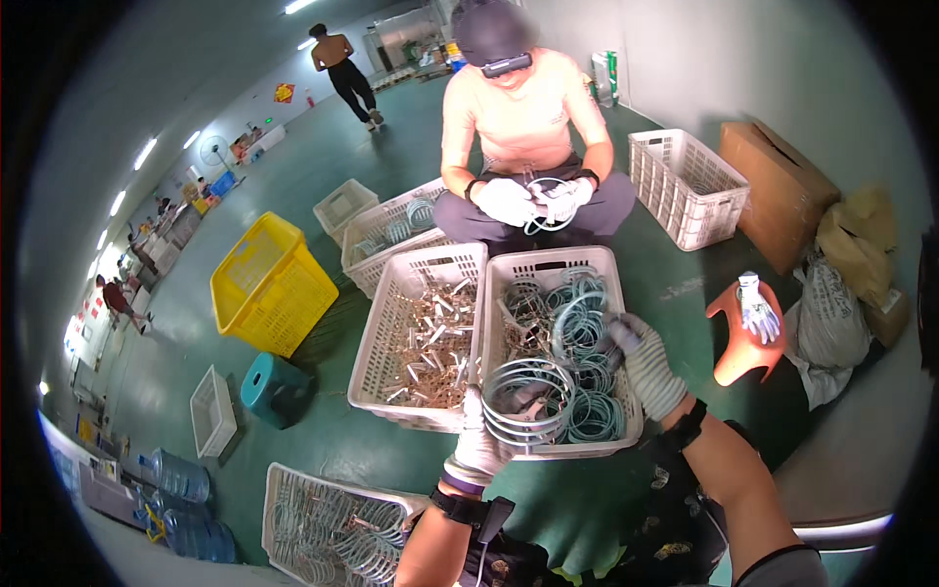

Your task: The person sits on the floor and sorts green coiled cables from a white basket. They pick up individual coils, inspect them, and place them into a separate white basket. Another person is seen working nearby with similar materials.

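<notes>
My left hand [481, 445], in a white knit glove, grips a stack of metal wire rings [528, 401] over the near edge of a white crate. My right hand [646, 362], also gloved, pinches the top of a pale ring [579, 328] that stands above that crate [553, 262], which holds many more grey and bluish rings. A second white crate [416, 274] to the left holds several small metal clips.
A person sits facing me beyond the crates, gloved hands [533, 201] on a ring. Around: a yellow crate [269, 284], teal stool [274, 386], orange stool [743, 338] with a glove, empty white crate [685, 186], cardboard box [782, 191], crate of rings [333, 528] near my left knee.
</notes>
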Demonstrator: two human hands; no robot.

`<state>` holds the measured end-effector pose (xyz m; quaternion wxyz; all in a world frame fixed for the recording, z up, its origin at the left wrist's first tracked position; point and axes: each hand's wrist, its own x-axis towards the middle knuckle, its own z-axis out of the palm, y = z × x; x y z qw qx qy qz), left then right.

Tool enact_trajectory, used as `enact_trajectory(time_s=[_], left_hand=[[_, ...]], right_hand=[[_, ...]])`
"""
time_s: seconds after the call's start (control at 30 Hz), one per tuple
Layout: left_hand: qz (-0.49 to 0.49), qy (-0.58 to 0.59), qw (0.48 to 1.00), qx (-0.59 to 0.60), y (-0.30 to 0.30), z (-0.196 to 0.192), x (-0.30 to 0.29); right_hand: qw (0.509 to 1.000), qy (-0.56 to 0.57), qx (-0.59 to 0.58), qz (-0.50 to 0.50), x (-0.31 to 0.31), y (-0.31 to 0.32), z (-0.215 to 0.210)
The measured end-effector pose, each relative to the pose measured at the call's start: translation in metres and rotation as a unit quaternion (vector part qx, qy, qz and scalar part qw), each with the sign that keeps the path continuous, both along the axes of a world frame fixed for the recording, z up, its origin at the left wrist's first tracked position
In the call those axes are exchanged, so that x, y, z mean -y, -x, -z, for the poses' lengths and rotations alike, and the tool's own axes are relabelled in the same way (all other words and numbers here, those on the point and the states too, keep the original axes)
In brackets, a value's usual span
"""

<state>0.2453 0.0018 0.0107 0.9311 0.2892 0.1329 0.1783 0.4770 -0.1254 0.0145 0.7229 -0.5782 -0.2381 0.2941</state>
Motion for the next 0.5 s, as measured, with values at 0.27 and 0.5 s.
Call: enact_trajectory(time_s=[0.27, 0.5], left_hand=[[-0.066, -0.332, 0.929, -0.151, -0.011, 0.039, -0.014], [-0.033, -0.25, 0.965, -0.077, -0.022, 0.038, -0.005]], right_hand=[[0.988, 0.037, 0.127, -0.085, 0.017, -0.016, -0.002], [0.939, 0.179, 0.254, -0.149, 0.0, -0.009, 0.017]])
